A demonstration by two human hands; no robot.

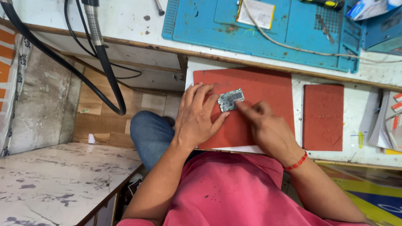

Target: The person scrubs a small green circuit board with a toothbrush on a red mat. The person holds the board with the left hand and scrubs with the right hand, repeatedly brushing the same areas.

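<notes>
Red mat (259, 90) on the white tabletop (360, 104), bearing a small grey circuit board (230, 100) near its far left part; left hand (197, 117) flat beside the board, grip spread, fingertips touching its left edge; right hand (268, 127) with forefinger pressed on the board's right end, other fingers curled; smaller red pad (323, 117) to the right; blue work mat (268, 29) farther off

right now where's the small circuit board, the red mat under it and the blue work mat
small circuit board (230, 100), head view, middle of its metal face
red mat (259, 90), head view, bare part right of the board
blue work mat (201, 29), head view, bare left part
</notes>
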